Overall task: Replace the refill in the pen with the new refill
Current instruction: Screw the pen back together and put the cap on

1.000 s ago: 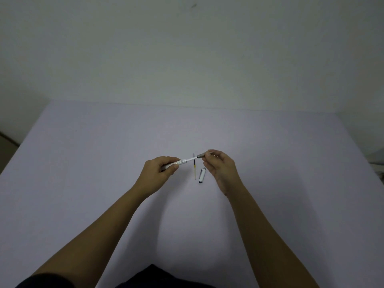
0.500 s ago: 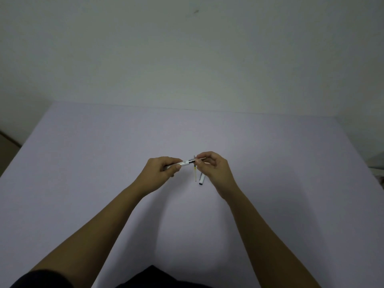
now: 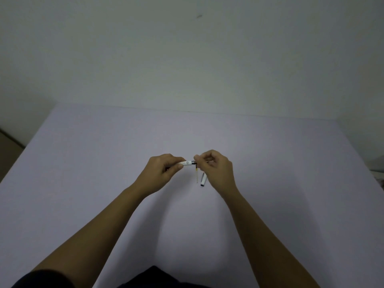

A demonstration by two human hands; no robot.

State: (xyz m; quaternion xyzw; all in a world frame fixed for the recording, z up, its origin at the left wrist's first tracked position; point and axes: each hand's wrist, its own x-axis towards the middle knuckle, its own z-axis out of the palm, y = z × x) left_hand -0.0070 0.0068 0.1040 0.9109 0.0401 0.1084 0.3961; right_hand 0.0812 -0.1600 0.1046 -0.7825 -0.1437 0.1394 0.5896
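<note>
The pale lilac, flat-topped desk [image 3: 104, 183] fills the lower part of the view, with a plain off-white wall [image 3: 187, 59] behind it. My two bare forearms reach over the desk and meet near its middle. My left hand [image 3: 161, 173] is closed, pinching the white plastic pen barrel [image 3: 186, 163] between thumb and fingers; the barrel lies roughly level, its dark metal end pointing to the right. My right hand [image 3: 216, 170] is curled shut at that dark end, fingertips on a small part there; what the part is cannot be determined. On the desk, below the gap between my hands, lies a short white pen cap [image 3: 203, 179] with a dark open end, just beside a thin yellowish refill tube [image 3: 197, 175]. The refill's upper end passes under the barrel.
</note>
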